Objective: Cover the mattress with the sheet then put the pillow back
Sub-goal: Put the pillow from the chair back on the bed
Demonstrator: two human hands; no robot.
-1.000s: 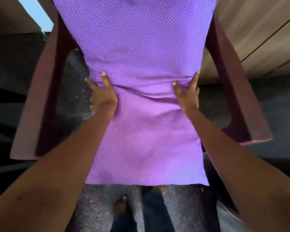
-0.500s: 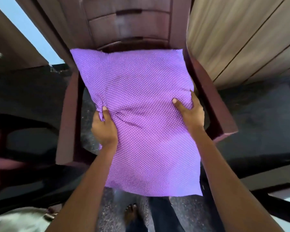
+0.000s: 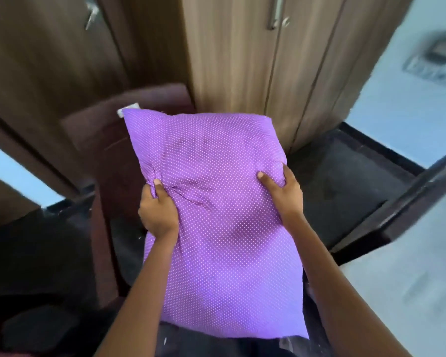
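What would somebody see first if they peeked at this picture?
The big purple pillow with tiny white dots fills the middle of the view. The left hand grips its left edge and the right hand grips its right edge, bunching the cloth. Behind the pillow stand light brown wooden cupboard doors.

Blurred wall fixture (image 3: 440, 55); chair (image 3: 93, 135) mostly behind pillow (image 3: 216, 207)

Left hand (image 3: 158, 212), right hand (image 3: 285, 195): fingers (image 3: 157, 188) curled.
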